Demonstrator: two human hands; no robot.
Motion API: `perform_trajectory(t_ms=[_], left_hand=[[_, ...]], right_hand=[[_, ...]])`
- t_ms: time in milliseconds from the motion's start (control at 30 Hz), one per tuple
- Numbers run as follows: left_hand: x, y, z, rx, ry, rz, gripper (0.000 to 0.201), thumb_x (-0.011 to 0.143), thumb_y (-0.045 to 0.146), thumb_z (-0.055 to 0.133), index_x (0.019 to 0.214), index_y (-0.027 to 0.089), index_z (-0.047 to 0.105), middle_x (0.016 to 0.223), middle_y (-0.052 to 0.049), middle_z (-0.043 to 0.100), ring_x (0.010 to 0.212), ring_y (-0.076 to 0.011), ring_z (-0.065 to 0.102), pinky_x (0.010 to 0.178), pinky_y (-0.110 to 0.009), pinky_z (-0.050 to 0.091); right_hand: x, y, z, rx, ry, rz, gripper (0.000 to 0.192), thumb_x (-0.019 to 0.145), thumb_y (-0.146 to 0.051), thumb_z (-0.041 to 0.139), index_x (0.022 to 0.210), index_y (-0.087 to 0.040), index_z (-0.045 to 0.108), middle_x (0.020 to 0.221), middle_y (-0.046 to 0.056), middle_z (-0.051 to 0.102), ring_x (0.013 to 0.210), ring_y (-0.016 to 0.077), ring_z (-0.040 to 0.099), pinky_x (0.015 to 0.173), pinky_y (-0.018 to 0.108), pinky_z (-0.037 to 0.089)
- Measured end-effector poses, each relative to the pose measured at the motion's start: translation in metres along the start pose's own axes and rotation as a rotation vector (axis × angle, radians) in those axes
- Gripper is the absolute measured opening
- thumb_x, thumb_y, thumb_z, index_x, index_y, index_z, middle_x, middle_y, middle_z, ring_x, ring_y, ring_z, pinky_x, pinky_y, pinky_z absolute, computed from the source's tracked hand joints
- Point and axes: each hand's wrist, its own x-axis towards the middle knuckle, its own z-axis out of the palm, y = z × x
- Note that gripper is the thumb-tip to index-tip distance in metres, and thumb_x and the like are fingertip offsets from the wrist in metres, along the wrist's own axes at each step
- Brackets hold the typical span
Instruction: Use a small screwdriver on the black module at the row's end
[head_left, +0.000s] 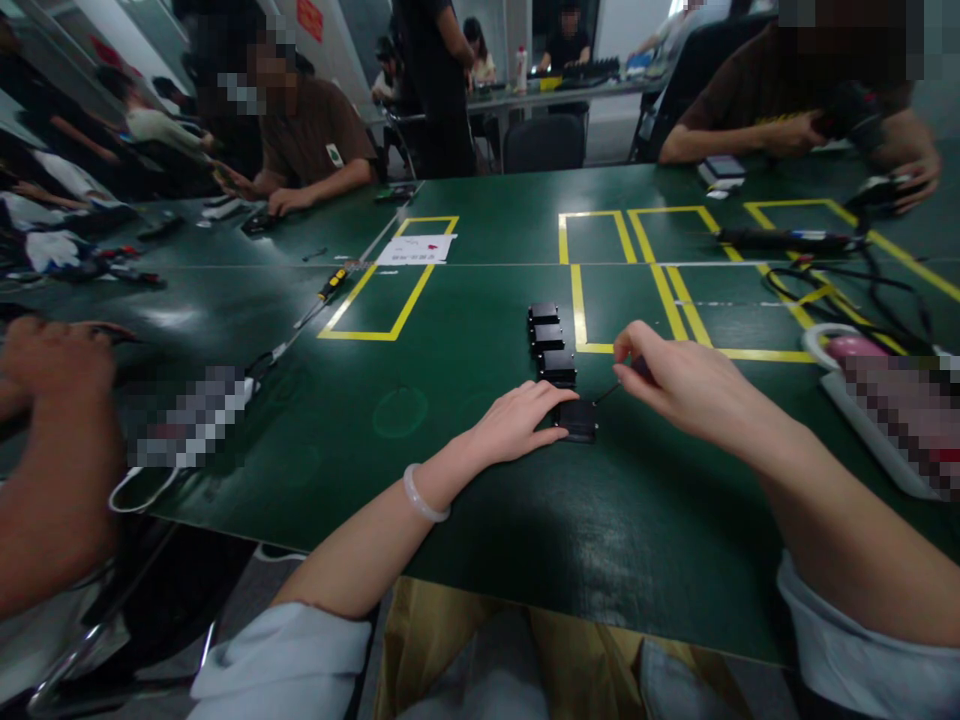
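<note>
We're working at the near edge of the green worktop. Our left hand is lying flat, fingers stretched out and loose, tips touching the nearest small black block and steadying it from the left; thumb is resting just beside its near-left corner. Not gripping it, just pressing against it.

Our right hand is pinching a thin dark tool between thumb and forefinger, fingers clenched on it. The tool's tip is angling down-left toward the top of that block; we can't tell if it's actually touching.

The block is sitting at the near end of a short row of black blocks, three more lined up behind it, running away from us, each just beside the next. The row is lying just left of a yellow tape outline.

A white bangle is sitting on our left wrist.

Elsewhere: a yellow-handled screwdriver is lying to the far left near another yellow tape rectangle, with a white sheet inside its far end. Black cables are lying to the far right. A co-worker's arm is resting at the left edge; two other people are sitting across the worktop.
</note>
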Motion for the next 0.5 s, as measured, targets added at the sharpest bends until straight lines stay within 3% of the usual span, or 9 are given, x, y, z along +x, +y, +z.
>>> perform_trajectory(t_ms=[333, 500], left_hand=[[0.0004, -0.0003, 0.0013, 0.001, 0.003, -0.005, 0.043, 0.094, 0.039, 0.054, 0.134, 0.027, 0.044, 0.121, -0.006, 0.055, 0.108, -0.0231, 0.052, 0.092, -0.038, 0.045], [0.0004, -0.0006, 0.0013, -0.001, 0.004, -0.004, 0.043, 0.094, 0.038, 0.055, 0.134, 0.027, 0.044, 0.121, -0.006, 0.055, 0.107, -0.0230, 0.053, 0.092, -0.037, 0.046]], right_hand=[[0.0017, -0.0048, -0.0028, -0.024, -0.016, 0.039, 0.026, 0.094, -0.046, 0.041, 0.097, -0.022, 0.049, 0.071, 0.002, 0.064, 0.062, 0.0186, 0.057, 0.052, 0.027, 0.026], [0.0018, -0.0007, 0.0009, -0.071, -0.007, 0.039, 0.023, 0.095, -0.041, 0.038, 0.097, -0.021, 0.051, 0.067, 0.002, 0.062, 0.058, 0.0189, 0.055, 0.051, 0.027, 0.024]])
